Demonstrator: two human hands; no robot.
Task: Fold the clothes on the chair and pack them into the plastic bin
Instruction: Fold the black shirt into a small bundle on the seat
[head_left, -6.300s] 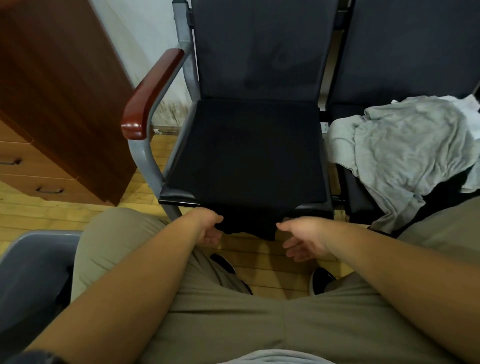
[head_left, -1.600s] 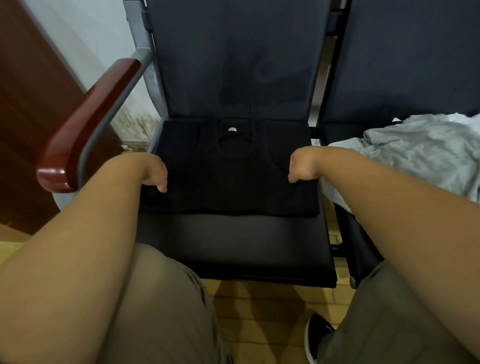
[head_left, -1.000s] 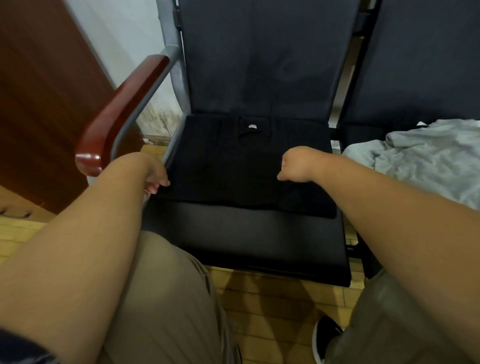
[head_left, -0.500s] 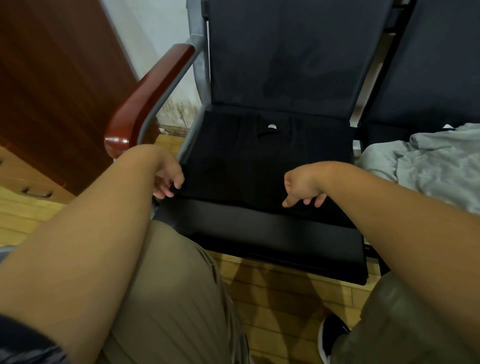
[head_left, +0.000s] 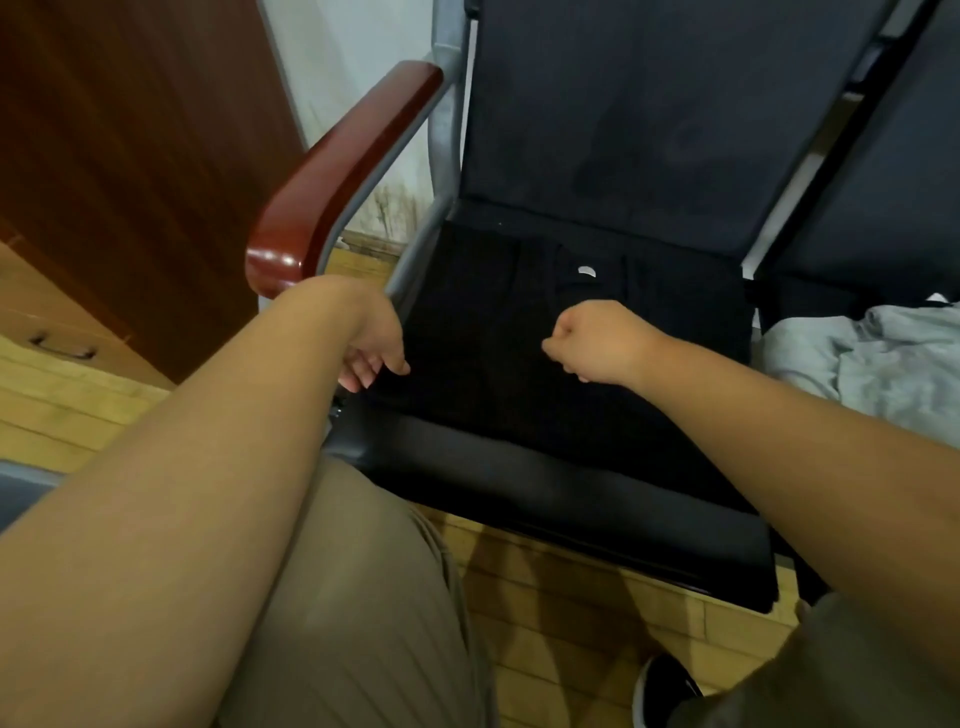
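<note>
Single head-worn wide-angle view, tilted forward and down, close over the chair seat (head_left: 545, 478)

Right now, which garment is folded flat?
The black shirt on the armrest chair's seat, a flat rectangle; the grey garment lies crumpled on the neighbouring seat.

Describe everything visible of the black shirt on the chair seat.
The black shirt is dark fabric, folded into a flat rectangle on the chair seat, its neckline with a small white label toward the backrest. It covers the seat's rear, leaving the front strip bare. The left hand touches its left edge; the right hand, fingers curled, appears to pinch it near the middle.
</note>
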